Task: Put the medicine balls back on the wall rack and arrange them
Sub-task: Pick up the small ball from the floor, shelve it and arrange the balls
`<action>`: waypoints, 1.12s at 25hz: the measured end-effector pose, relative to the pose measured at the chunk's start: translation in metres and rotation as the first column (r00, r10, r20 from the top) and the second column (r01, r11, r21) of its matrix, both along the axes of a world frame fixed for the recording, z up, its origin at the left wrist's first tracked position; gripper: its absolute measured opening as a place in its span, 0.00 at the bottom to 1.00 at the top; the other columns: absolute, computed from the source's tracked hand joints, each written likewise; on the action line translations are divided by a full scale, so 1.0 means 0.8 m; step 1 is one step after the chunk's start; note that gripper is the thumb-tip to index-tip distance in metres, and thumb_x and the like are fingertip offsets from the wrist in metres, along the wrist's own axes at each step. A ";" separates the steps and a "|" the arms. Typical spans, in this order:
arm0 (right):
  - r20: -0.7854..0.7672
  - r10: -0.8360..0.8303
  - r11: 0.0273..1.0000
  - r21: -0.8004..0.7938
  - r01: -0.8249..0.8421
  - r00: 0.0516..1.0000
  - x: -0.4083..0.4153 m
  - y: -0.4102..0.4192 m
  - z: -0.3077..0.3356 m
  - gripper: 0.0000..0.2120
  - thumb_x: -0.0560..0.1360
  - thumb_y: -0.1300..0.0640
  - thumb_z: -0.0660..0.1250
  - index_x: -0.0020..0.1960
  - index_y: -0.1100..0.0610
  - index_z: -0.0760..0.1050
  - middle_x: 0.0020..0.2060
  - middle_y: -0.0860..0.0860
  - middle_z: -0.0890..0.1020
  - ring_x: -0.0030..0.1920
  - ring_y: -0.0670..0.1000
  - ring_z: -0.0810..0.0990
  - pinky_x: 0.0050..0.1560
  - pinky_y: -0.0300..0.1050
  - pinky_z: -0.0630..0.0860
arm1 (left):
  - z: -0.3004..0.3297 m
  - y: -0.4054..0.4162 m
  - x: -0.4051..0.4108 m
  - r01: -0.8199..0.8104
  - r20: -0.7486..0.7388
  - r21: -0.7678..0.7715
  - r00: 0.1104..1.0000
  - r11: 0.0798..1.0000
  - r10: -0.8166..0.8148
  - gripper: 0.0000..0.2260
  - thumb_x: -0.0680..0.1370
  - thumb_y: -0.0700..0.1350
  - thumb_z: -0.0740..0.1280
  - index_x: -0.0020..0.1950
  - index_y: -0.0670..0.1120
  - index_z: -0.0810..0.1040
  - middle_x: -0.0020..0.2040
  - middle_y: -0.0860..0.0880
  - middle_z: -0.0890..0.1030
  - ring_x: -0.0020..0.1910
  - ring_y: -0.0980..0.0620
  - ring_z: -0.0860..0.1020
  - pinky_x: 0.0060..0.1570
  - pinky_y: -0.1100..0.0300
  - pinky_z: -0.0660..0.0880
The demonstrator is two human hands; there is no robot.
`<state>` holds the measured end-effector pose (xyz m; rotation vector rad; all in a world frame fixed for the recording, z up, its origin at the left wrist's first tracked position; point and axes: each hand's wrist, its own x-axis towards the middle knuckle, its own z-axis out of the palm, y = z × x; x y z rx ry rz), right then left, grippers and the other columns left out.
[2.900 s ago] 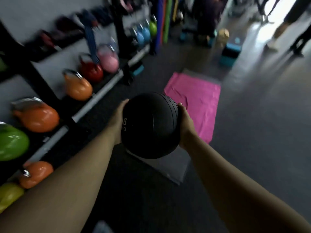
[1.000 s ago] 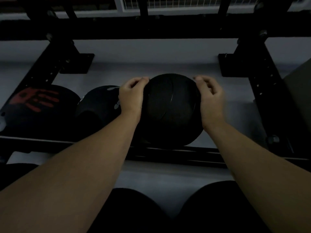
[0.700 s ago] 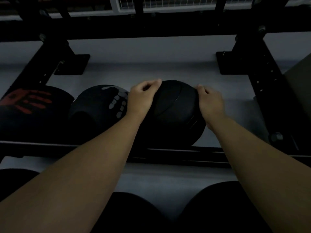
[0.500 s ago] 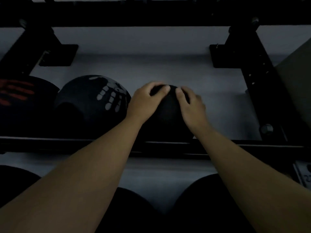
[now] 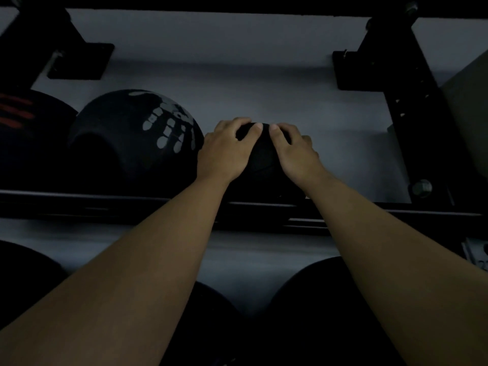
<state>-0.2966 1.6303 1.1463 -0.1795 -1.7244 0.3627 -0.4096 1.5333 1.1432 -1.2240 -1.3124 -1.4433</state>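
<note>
A plain black medicine ball (image 5: pixel 262 159) rests on the black wall rack's rail (image 5: pixel 105 204), mostly covered by my hands. My left hand (image 5: pixel 227 151) lies over its top left and my right hand (image 5: pixel 293 151) over its top right, thumbs nearly meeting on top. Directly to its left sits a black ball with a grey handprint (image 5: pixel 137 138), touching or nearly touching it. Further left is a black ball with a red print (image 5: pixel 23 136), cut off by the frame edge.
A black upright bracket (image 5: pixel 412 107) stands at the right of the shelf and another bracket (image 5: pixel 66 48) at the upper left. The grey wall (image 5: pixel 237 64) lies behind. More dark balls (image 5: pixel 311 307) sit on the row below, under my forearms.
I carried the black ball from the open floor to the rack and set it on the rail beside the handprint ball. My hands slid from its sides up onto its top.
</note>
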 end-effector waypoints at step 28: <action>0.294 -0.169 0.985 0.030 0.168 0.941 0.213 -0.051 -0.172 0.22 0.86 0.51 0.62 0.79 0.51 0.69 0.74 0.57 0.74 0.73 0.55 0.73 0.65 0.41 0.68 | -0.203 -0.057 0.160 -0.081 0.077 -0.516 0.987 0.853 0.140 0.31 0.85 0.63 0.59 0.86 0.56 0.55 0.87 0.48 0.57 0.85 0.41 0.54 0.82 0.39 0.51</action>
